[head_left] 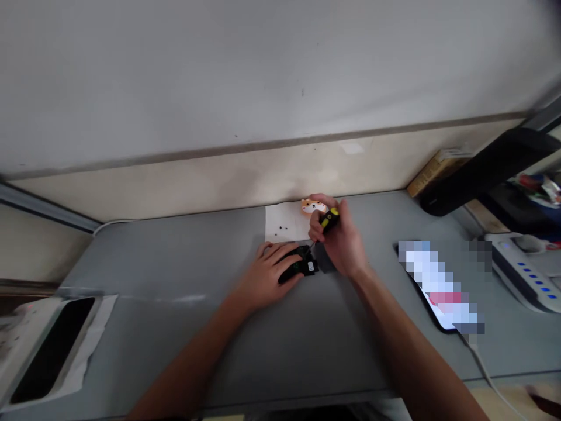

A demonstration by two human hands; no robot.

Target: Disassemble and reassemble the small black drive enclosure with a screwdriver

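My left hand (270,273) lies over a small black device (310,267) on the desk, its fingers curled around the rounded body. The device resembles a computer mouse, with a white label and flat black parts at its right end; much of it is hidden under my fingers. In my right hand (344,240) is a screwdriver (329,218) with a black and yellow handle, tilted so its shaft points down at the device. Whether the tip sits in a screw I cannot tell. Just behind lies a white paper (275,221) with several tiny dark bits, which look like screws.
An orange and white animal-face item (314,207) rests on the paper. On the right are a lit phone (433,286) with a cable, a white power strip (528,272), a black cylinder (486,169) and a book (438,169). A dark phone (55,348) lies far left.
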